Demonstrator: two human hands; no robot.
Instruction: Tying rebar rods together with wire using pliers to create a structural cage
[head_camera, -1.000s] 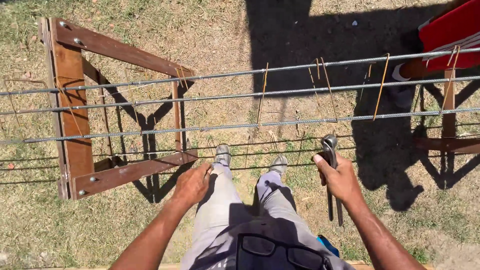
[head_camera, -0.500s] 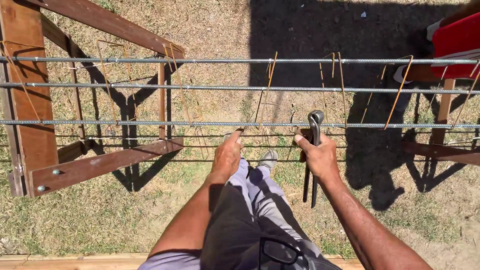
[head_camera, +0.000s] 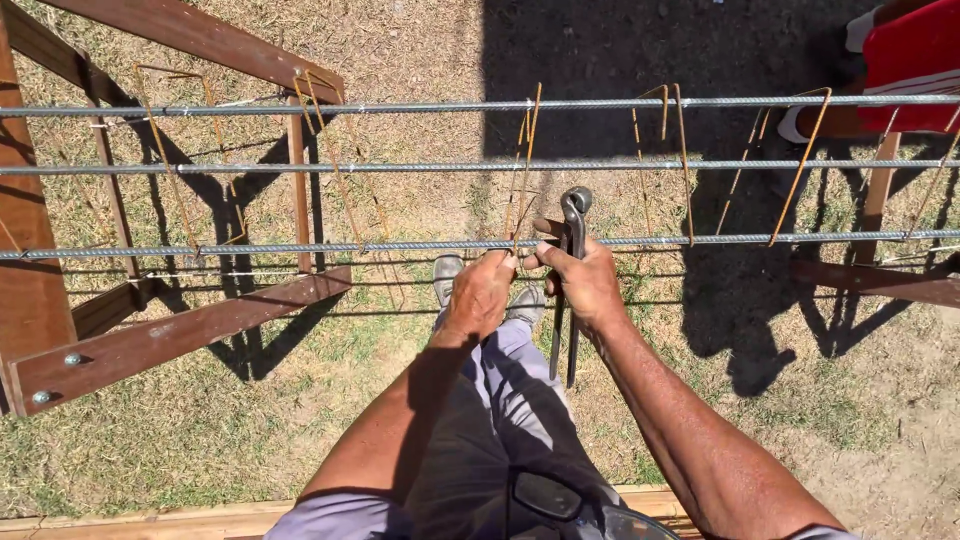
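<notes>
The left hand (head_camera: 482, 293) is curled tight around the nearest long grey ribbed steel bar (head_camera: 300, 246), right where a thin rusty bent wire loop (head_camera: 524, 170) meets it. Just beside it, at 3 o'clock, the right hand (head_camera: 585, 283) squeezes a pair of dark metal pincers (head_camera: 573, 245), their head pointing to 12 o'clock. A brown wooden stand (head_camera: 170, 335) sits at 9 o'clock.

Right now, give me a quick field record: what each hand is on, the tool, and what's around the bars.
left hand: gripping the nearest rebar beside a rusty stirrup
right hand: holding pincers, head up at the bar, handles hanging down
bars: long ribbed bars run horizontally, crossed by thin rusty stirrups
support: wooden trestle at left
ground: dry grass
other: a person in red at top right
</notes>
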